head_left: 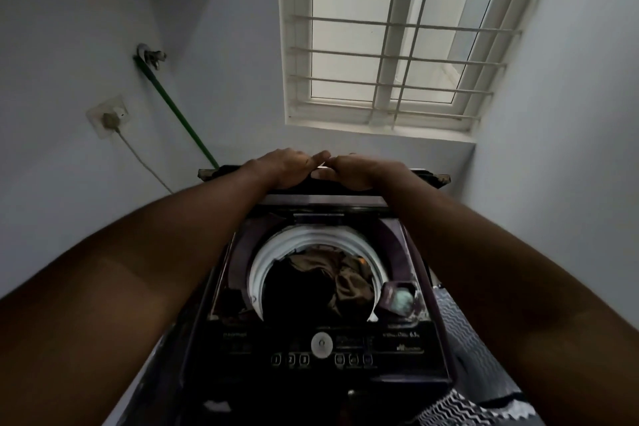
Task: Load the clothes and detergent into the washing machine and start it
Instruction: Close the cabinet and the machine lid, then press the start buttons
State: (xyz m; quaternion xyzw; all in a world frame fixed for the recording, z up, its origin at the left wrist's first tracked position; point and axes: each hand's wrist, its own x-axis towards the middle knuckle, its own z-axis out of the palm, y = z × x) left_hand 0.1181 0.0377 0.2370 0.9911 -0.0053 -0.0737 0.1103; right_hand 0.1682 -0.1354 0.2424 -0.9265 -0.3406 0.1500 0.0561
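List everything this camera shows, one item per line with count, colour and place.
top-loading washing machine: one, dark purple, centre, below the hands
raised lid: one, dark, at the machine's back edge
clothes: heap, brown and dark, inside the white-rimmed drum
detergent drawer: one, open, right of the drum
barred window: one, white, upper right
green hose: one, left wall, from the tap
wall socket: one, white, plug inserted
left hand: on the lid edge
right hand: on the lid edge
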